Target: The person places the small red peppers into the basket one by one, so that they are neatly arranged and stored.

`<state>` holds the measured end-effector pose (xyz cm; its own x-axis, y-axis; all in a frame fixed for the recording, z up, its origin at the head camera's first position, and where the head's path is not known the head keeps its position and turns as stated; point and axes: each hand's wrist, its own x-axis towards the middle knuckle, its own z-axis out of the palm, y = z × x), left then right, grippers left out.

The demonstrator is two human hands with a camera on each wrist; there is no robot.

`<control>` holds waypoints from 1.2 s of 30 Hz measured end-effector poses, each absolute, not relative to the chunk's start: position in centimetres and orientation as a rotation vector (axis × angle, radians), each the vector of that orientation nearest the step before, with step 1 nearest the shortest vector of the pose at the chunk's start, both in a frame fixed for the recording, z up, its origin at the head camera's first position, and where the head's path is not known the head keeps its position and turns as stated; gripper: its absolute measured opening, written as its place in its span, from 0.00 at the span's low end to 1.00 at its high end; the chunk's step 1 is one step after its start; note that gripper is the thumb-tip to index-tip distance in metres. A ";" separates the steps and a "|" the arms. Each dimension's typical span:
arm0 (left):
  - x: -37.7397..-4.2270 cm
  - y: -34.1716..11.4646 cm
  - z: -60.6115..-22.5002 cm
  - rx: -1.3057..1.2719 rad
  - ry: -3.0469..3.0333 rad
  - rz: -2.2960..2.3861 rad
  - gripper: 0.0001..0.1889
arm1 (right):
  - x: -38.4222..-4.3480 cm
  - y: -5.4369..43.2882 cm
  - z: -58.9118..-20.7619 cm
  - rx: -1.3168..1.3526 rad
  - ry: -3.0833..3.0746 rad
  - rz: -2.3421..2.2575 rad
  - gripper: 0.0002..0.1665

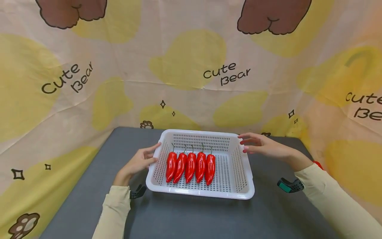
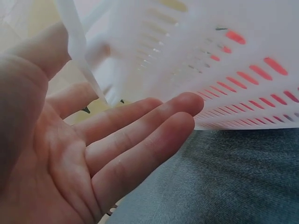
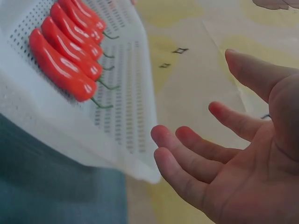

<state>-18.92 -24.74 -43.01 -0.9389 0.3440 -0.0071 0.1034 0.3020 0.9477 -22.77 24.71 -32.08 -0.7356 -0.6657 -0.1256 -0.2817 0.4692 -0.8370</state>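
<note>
A white slotted plastic basket (image 1: 191,192) stands on the grey table, with several glossy red peppers (image 1: 191,167) in a row in its left and middle part, green stems toward the back. At the basket's left rim, my left hand (image 1: 138,162) has thumb and index finger against the edge. Its other fingers (image 2: 135,154) extend fairly straight beside the slotted outer wall. My right hand (image 1: 265,146) hovers by the back right corner, fingers loosely spread. Between the right thumb and fingers (image 3: 187,177) there is nothing; their tips are close to the rim.
The grey tabletop (image 1: 209,219) extends around the basket. A cloth backdrop (image 1: 191,109) with yellow patches and bear prints encloses the back and sides. Dark straps (image 1: 289,186) are on both wrists, below the hands.
</note>
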 end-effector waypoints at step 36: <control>-19.6 -25.2 -43.7 0.396 2.350 1.678 0.36 | -19.0 39.3 -38.6 -0.449 2.717 -1.086 0.29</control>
